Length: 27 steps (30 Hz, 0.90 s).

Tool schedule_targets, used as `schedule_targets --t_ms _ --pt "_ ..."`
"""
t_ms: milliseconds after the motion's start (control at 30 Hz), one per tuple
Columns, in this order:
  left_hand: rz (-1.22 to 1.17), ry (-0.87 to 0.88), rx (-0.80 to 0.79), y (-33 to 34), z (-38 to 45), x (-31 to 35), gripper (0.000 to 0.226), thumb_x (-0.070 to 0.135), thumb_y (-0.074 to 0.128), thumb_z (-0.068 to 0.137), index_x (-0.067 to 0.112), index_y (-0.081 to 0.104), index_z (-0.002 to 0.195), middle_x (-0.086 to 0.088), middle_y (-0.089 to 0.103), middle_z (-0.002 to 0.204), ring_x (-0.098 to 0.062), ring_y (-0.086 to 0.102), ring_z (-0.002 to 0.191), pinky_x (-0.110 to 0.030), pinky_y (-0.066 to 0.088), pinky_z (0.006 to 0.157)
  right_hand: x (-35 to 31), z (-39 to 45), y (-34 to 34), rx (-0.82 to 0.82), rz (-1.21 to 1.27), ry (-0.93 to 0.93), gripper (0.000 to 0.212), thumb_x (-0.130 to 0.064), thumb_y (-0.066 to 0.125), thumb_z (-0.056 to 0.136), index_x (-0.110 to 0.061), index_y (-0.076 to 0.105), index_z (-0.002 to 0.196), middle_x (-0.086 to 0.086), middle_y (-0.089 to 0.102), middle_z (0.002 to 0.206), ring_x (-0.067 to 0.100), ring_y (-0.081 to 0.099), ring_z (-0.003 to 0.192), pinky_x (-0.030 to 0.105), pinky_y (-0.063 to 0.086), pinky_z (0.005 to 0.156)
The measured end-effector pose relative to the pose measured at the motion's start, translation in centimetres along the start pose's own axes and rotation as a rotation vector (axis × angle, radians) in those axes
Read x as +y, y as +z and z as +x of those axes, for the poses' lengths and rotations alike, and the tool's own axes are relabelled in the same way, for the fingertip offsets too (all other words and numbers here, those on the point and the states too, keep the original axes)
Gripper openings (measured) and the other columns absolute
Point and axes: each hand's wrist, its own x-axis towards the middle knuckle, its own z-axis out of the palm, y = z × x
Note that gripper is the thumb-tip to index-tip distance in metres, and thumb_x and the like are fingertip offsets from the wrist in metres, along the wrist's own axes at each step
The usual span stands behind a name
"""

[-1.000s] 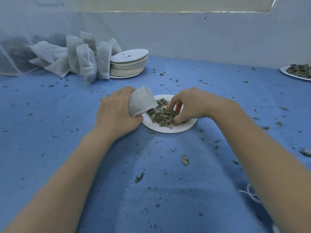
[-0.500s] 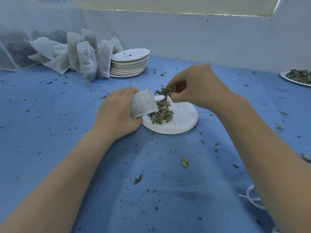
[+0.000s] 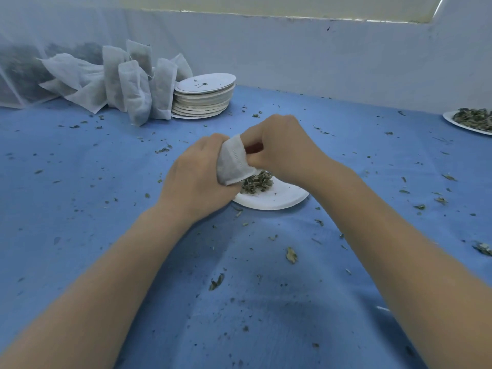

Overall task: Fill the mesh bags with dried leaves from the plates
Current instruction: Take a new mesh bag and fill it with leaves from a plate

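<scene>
— While the white mesh bag (image 3: 234,161) sits above the paper plate (image 3: 277,199), who has hold of it?

— The left hand (image 3: 197,179) grips it, fingers curled round its side. The right hand (image 3: 282,147) is bunched at the bag's mouth, fingertips pinched there; whether they hold leaves, I cannot tell.

— And the dried leaves (image 3: 257,182)?

— A small heap on the plate, just under the bag, at the middle of the blue desk (image 3: 80,209).

— Further out?

— At eleven o'clock, filled mesh bags (image 3: 135,102) lean beside a stack of paper plates (image 3: 203,98). At two o'clock, another plate of leaves (image 3: 471,119). Crumbs of leaf lie scattered about.
</scene>
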Motion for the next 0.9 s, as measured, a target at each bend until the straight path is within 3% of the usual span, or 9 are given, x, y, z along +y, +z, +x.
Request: schedule_targets --t_ms 100,200,300,367,467,567,733,833,900 --pt "0.001 0.04 0.039 0.1 -0.2 0.0 0.047 0.031 0.069 0.066 0.008 0.058 0.105 -0.004 0.061 0.092 -0.024 0.056 0.082 -0.03 0.037 0.068 -0.2 -0.1 0.3 -0.043 0.047 -0.004 0.043 0.005 0.053 0.077 -0.034 0.064 0.062 -0.016 0.047 0.043 -0.004 0.043 0.047 0.006 0.033 0.049" --pt "0.004 0.013 0.047 -0.3 0.0 -0.2 0.053 0.037 0.062 0.062 0.011 0.057 0.109 0.0 0.06 0.093 -0.02 0.053 0.081 -0.027 0.034 0.068 0.1 -0.4 -0.6 -0.147 0.133 -0.028 0.022 -0.012 0.062 0.085 -0.028 0.075 0.094 -0.016 0.065 0.065 -0.005 0.05 0.059 0.005 0.041 0.057" --pt "0.031 -0.003 0.057 -0.5 0.2 -0.5 0.052 0.032 0.065 0.062 0.014 0.055 0.111 0.005 0.057 0.092 -0.02 0.052 0.085 -0.026 0.032 0.068 0.5 -0.7 -1.8 -0.127 0.266 -0.041 0.027 -0.015 0.068 0.081 -0.036 0.073 0.096 -0.017 0.072 0.088 0.001 0.066 0.085 0.018 0.053 0.077" --pt "0.032 -0.002 0.052 -0.5 0.2 -0.5 0.051 0.03 0.067 0.062 0.016 0.055 0.11 0.007 0.055 0.091 -0.02 0.053 0.084 -0.028 0.035 0.068 0.5 -0.7 -1.7 -0.037 0.281 -0.029 0.026 -0.012 0.072 0.075 -0.034 0.074 0.087 -0.014 0.073 0.082 0.001 0.067 0.079 0.019 0.054 0.074" --pt "0.03 0.026 0.047 0.0 0.0 0.0 0.048 0.027 0.073 0.064 0.014 0.057 0.107 0.001 0.061 0.093 -0.024 0.056 0.083 -0.032 0.043 0.07 -0.2 -0.2 -0.3 0.001 0.028 -0.043 0.021 -0.006 0.065 0.075 -0.026 0.071 0.075 -0.016 0.064 0.064 0.003 0.057 0.064 0.008 0.044 0.063" --pt "0.004 0.007 0.061 0.2 -0.1 0.2 0.046 0.024 0.077 0.063 0.011 0.059 0.103 0.003 0.06 0.089 -0.023 0.057 0.08 -0.03 0.041 0.069 -0.5 0.0 1.0 0.006 0.009 -0.027 0.022 -0.007 0.063 0.077 -0.025 0.064 0.065 -0.011 0.055 0.052 0.005 0.045 0.058 0.014 0.036 0.051" --pt "0.034 0.001 0.042 -0.8 0.2 -0.5 0.047 0.029 0.071 0.064 0.019 0.054 0.107 0.013 0.05 0.087 -0.016 0.046 0.077 -0.028 0.035 0.066 0.4 -0.4 -0.2 -0.164 0.399 -0.063 0.025 -0.006 0.059 0.089 -0.028 0.071 0.095 -0.009 0.073 0.089 0.0 0.066 0.083 0.015 0.051 0.08" --pt "0.098 -0.025 0.015 -1.2 0.3 -1.1 0.049 0.026 0.068 0.067 0.018 0.052 0.113 0.007 0.054 0.095 -0.023 0.051 0.087 -0.03 0.036 0.069 2.1 -0.1 -1.0 -0.043 0.621 0.038 0.019 -0.005 0.058 0.09 -0.014 0.071 0.101 0.002 0.074 0.089 0.012 0.07 0.084 0.024 0.056 0.079" --pt "0.117 -0.038 0.004 -1.2 0.3 -1.4 0.05 0.023 0.068 0.069 0.016 0.052 0.116 0.0 0.058 0.104 -0.027 0.052 0.093 -0.03 0.036 0.071 3.4 0.3 -0.5 0.078 0.351 0.157 0.017 -0.01 0.057 0.09 -0.015 0.073 0.094 0.004 0.073 0.084 0.017 0.069 0.079 0.027 0.055 0.078"
